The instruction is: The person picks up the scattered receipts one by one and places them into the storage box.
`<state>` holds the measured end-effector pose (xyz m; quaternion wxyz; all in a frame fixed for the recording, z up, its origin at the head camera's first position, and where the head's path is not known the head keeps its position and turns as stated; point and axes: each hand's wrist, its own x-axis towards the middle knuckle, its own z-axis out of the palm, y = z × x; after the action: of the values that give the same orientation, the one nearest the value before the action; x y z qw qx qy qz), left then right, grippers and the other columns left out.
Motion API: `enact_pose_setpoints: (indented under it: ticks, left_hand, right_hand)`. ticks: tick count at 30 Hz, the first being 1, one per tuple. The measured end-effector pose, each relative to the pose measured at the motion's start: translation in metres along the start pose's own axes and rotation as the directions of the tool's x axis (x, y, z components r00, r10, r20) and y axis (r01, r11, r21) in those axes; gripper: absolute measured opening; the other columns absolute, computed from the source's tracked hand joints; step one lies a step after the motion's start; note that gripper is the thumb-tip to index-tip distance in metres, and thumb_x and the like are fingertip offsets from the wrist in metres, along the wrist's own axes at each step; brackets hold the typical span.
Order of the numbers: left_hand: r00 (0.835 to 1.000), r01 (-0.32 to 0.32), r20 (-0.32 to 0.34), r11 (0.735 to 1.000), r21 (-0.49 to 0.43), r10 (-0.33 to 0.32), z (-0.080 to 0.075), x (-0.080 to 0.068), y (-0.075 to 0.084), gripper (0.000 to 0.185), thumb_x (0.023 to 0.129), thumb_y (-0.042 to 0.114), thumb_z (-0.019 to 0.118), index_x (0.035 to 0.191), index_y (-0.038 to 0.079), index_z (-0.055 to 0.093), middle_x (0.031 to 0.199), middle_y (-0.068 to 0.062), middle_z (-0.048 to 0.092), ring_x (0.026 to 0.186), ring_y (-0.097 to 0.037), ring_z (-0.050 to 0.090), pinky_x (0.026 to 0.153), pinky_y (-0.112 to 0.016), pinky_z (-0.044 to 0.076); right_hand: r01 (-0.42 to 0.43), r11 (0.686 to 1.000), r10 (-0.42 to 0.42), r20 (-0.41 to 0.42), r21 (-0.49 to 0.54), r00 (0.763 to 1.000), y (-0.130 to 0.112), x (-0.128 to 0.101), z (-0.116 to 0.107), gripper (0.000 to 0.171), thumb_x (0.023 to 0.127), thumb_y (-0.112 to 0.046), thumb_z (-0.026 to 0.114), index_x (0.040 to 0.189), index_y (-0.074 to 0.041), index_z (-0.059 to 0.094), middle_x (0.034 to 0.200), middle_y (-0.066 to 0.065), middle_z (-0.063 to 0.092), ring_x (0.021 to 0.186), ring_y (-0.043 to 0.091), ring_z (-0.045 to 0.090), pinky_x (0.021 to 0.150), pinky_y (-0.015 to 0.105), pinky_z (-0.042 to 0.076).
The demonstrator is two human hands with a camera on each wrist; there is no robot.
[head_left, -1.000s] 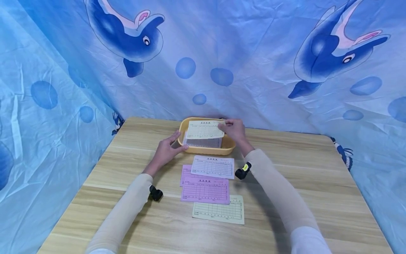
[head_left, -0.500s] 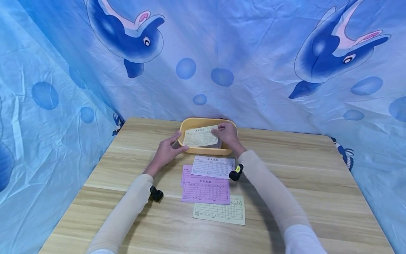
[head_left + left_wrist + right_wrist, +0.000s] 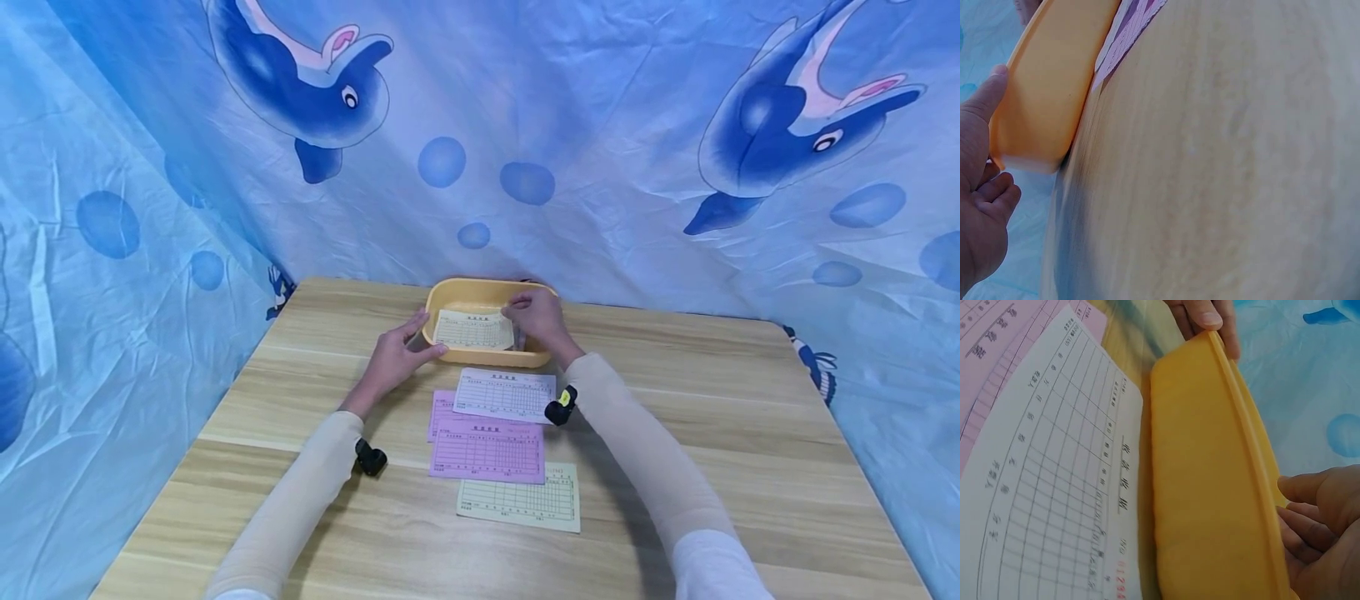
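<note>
Holding yellow form (image 3: 474,330) w/ unreadable print

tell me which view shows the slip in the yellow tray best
The head view: the pale slip lies in the tray, printed face up, with the right hand on its right edge. Both wrist views show only the tray's outer wall; the slip itself is hidden in them.
</note>
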<state>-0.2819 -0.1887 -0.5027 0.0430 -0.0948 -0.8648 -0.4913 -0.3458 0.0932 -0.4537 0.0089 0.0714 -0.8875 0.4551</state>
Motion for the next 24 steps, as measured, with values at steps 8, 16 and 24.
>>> enact_pose_setpoints:
  ticks: [8, 16, 24]
  left_hand:
    - [1.0, -0.003, -0.001, 1.0, 0.005, 0.003, 0.001, 0.001, 0.0, 0.094, 0.079, 0.056, 0.083, 0.153, 0.01, 0.045, 0.161, -0.002, 0.038, 0.152, -0.026, 0.031, 0.126, -0.046, 0.023]
    - [1.0, -0.012, -0.005, 1.0, 0.002, 0.012, 0.001, 0.001, -0.001, 0.094, 0.079, 0.053, 0.084, 0.152, 0.008, 0.046, 0.161, -0.005, 0.038, 0.151, -0.029, 0.032, 0.126, -0.048, 0.023]
    - [1.0, -0.016, -0.003, 1.0, 0.003, 0.016, 0.001, 0.0, 0.001, 0.093, 0.08, 0.052, 0.084, 0.152, 0.009, 0.045, 0.162, -0.005, 0.038, 0.151, -0.028, 0.032, 0.125, -0.048, 0.024]
  right_hand:
    - [0.032, 0.999, -0.033, 0.052, 0.02, 0.998, -0.007, -0.013, -0.028, 0.035, 0.093, -0.026, 0.077, 0.119, -0.003, 0.074, 0.107, 0.01, 0.077, 0.101, 0.025, 0.072, 0.086, 0.041, 0.061]
    - [0.121, 0.99, -0.126, 0.058, 0.072, 0.99, -0.016, -0.039, -0.059, 0.037, 0.092, -0.032, 0.078, 0.121, -0.008, 0.074, 0.114, 0.009, 0.076, 0.103, 0.025, 0.072, 0.087, 0.039, 0.061]
    - [0.181, 0.974, -0.189, 0.05, 0.133, 0.981, -0.011, -0.065, -0.075, 0.044, 0.09, -0.033, 0.08, 0.124, -0.006, 0.073, 0.122, 0.012, 0.073, 0.105, 0.026, 0.072, 0.089, 0.04, 0.061]
